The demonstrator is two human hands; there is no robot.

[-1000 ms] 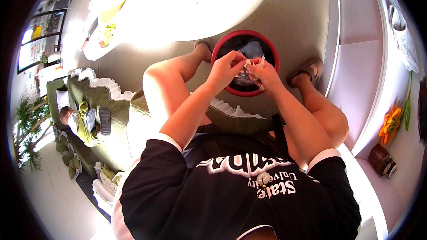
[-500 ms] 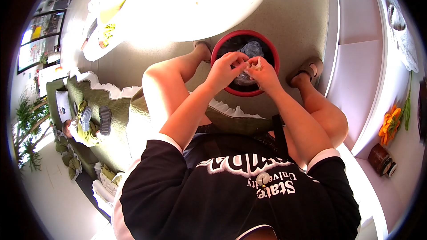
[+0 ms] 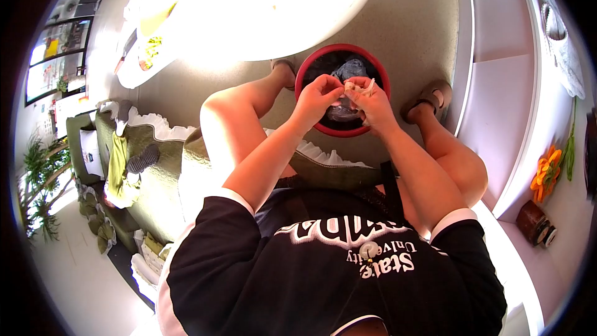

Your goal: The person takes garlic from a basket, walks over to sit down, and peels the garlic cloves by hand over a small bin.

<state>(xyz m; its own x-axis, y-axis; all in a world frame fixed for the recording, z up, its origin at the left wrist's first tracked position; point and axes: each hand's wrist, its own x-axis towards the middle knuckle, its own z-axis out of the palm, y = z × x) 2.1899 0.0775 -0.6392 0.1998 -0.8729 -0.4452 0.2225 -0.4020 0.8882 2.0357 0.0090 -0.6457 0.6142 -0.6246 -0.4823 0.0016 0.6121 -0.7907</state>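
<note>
Both my hands are over a red-rimmed bin standing on the floor between my legs. My right hand pinches a small pale piece that looks like a garlic clove, and a whitish strip of skin sticks out beside its fingers. With thumb and fingers closed together, my left hand meets the right at the clove; what its fingertips hold is too small to make out. Inside the bin, below my hands, is a crumpled translucent plastic bag over a dark lining.
A bright, overexposed white table reaches over the bin's far side. Left of it lies a tray with greenish food. A person lies on the green sofa. White cabinets and an orange flower are at right.
My right hand has turned, showing the pale clove and the strip of skin more clearly. My left fingertips have drawn slightly away. On the sofa, the other person's legs have shifted apart.
</note>
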